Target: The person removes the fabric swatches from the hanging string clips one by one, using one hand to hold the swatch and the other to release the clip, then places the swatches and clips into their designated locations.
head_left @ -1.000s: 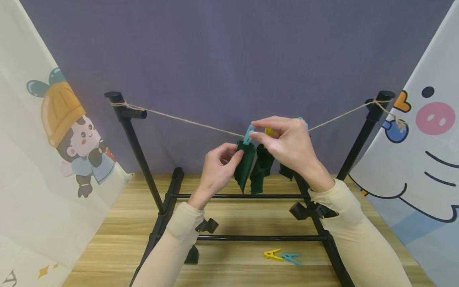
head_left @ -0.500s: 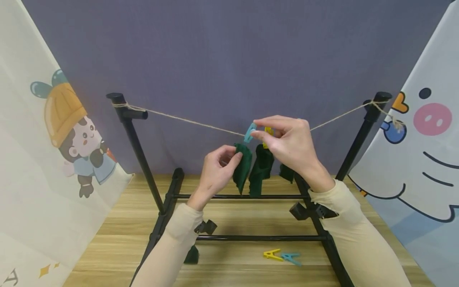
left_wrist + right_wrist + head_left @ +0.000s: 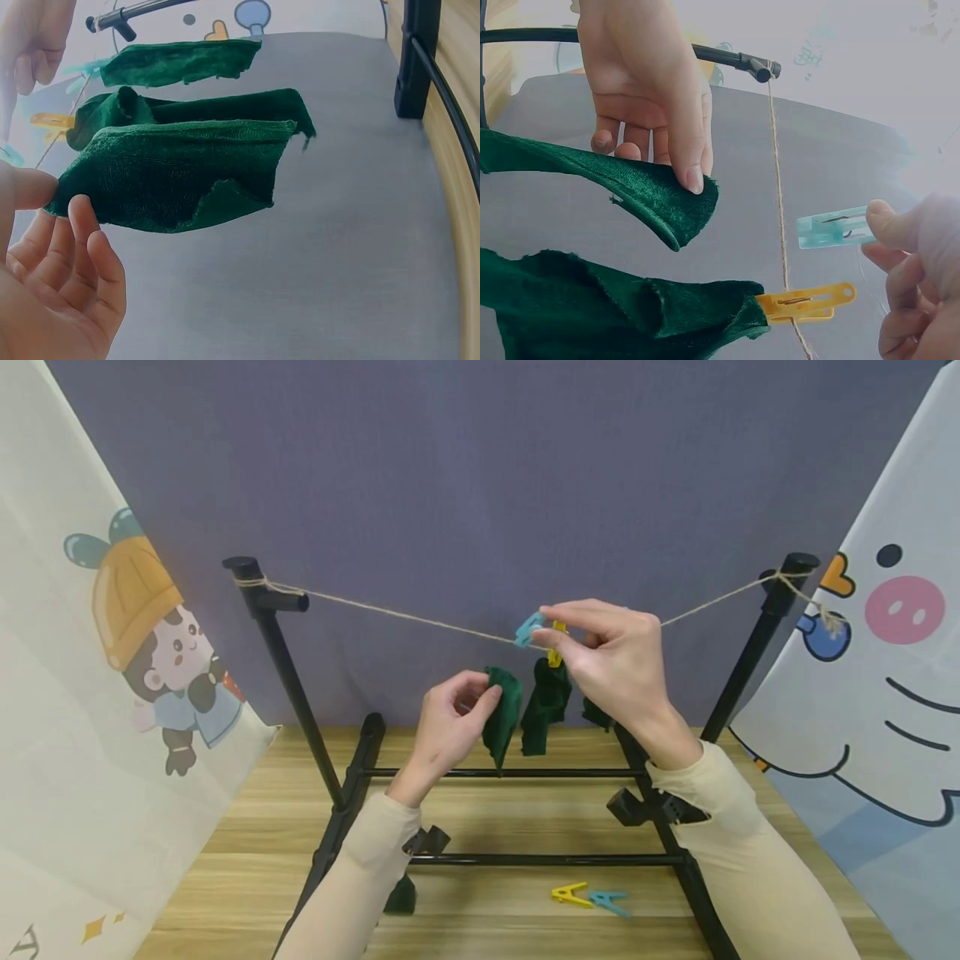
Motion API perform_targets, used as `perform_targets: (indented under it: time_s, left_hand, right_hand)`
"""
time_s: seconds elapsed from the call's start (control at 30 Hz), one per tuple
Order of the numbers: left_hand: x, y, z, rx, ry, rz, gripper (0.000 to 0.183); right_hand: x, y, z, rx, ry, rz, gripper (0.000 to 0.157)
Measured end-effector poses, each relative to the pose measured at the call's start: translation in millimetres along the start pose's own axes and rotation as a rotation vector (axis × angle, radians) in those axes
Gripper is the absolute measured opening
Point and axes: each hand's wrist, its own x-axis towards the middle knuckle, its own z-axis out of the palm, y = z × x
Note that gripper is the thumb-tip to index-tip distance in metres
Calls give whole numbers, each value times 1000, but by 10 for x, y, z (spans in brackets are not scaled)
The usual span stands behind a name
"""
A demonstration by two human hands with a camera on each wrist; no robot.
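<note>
My left hand [image 3: 453, 714] pinches the top corner of a dark green velvet cloth [image 3: 504, 718] between thumb and fingers, and the cloth hangs below the twine line [image 3: 397, 612]. In the right wrist view, that cloth's corner is apart from the line. My right hand [image 3: 618, 652] pinches a light blue clothespin [image 3: 829, 227] by its handle end; it is off the line, to one side of it. Between the hands, a yellow clothespin [image 3: 802, 302] clips a second green cloth [image 3: 546, 706] to the line. A third green cloth [image 3: 180, 64] hangs farther along.
The line is tied between the left post [image 3: 273, 668] and right post [image 3: 757, 647] of a black frame. On the wooden table lie a yellow clothespin [image 3: 572, 895], a blue clothespin [image 3: 610, 902] and another green cloth [image 3: 401, 896], partly behind the left sleeve.
The blue clothespin has come off the cloth and moved up and right with my right hand. My left hand has drawn the cloth slightly down and left, away from the line.
</note>
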Motion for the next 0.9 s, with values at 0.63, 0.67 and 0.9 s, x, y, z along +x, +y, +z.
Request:
perform_targets:
  time_s: [0.63, 0.67, 0.9]
  left_hand:
    - [-90, 11, -25, 4, -6, 6, 14]
    - [-93, 8, -26, 4, -8, 5, 14]
    - [-132, 4, -44, 4, -10, 3, 15]
  right_hand:
    - [-132, 33, -18, 67, -59, 24, 27]
    - [-140, 34, -21, 68, -61, 24, 28]
    - [-226, 54, -50, 54, -80, 25, 32]
